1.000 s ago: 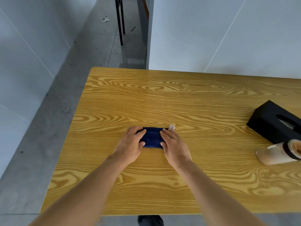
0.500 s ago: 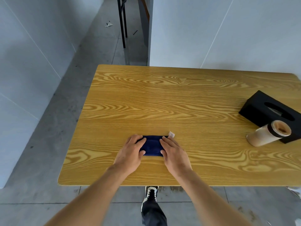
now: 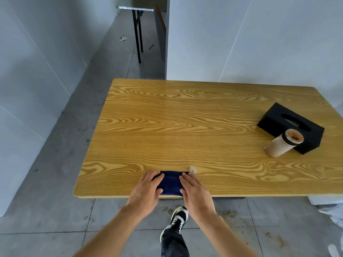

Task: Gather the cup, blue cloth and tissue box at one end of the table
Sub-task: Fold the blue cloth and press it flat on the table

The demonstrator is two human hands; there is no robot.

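- The wooden desk stands on a grey tiled floor, between white walls.
- My left hand and my right hand lie flat on the two ends of the folded blue cloth, at the near edge; the fingers are straight, pressing and not gripping.
- The black tissue box is far to the right.
- The cup lies on its side, touching the box.

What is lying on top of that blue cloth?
Both hands, left hand and right hand, rest on the blue cloth, covering its ends. Only its middle and a white tag show.
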